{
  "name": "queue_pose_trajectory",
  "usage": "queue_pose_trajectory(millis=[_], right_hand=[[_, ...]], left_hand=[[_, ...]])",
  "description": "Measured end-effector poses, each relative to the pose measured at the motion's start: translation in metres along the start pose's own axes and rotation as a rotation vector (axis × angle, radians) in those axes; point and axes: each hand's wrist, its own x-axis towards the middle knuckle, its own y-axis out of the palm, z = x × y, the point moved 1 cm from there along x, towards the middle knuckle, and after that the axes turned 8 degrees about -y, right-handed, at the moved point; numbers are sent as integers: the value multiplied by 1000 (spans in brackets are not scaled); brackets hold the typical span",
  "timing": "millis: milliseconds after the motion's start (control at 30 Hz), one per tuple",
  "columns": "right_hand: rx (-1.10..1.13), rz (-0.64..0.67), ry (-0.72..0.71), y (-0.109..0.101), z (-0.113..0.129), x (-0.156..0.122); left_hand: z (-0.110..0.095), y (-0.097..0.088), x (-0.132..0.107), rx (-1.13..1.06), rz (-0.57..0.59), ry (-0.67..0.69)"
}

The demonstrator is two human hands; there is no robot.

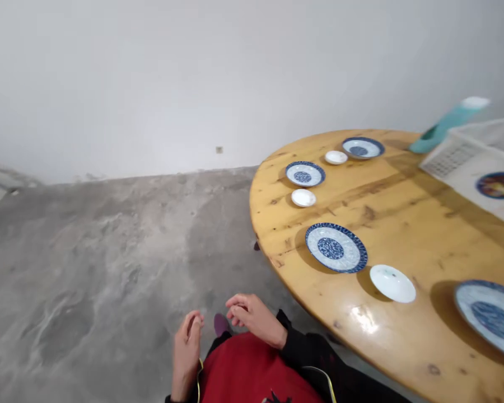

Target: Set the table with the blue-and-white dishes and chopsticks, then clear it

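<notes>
My left hand (187,346) hovers in front of my body, over the floor, fingers loosely curled and holding nothing. To its right, my right hand (254,320) is also empty, its fingers bent and a little apart, near the table edge but not touching it. The closest dish to it is a blue-and-white plate (336,248) on the round wooden table (403,235). A small white bowl (392,283) sits beside that plate. Another blue-and-white plate (491,318) lies farther right, cut off by the frame.
Toward the table's far side are a plate (305,174) with a white saucer (303,197), and another plate (363,148) with its saucer (336,157). A white plastic basket (462,162) and a teal, white-ended object (445,126) stand at right. Grey concrete floor (121,268) meets a white wall (151,84).
</notes>
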Motion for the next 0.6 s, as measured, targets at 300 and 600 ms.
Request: queue_pose_trajectory(millis=[300,600], right_hand=[[-47,-163,-62,46,19,51],[-43,-247,-71,29,30,129]], left_hand=[[-36,-28,94,131,245,75],[-84,7,155,192,430,153]])
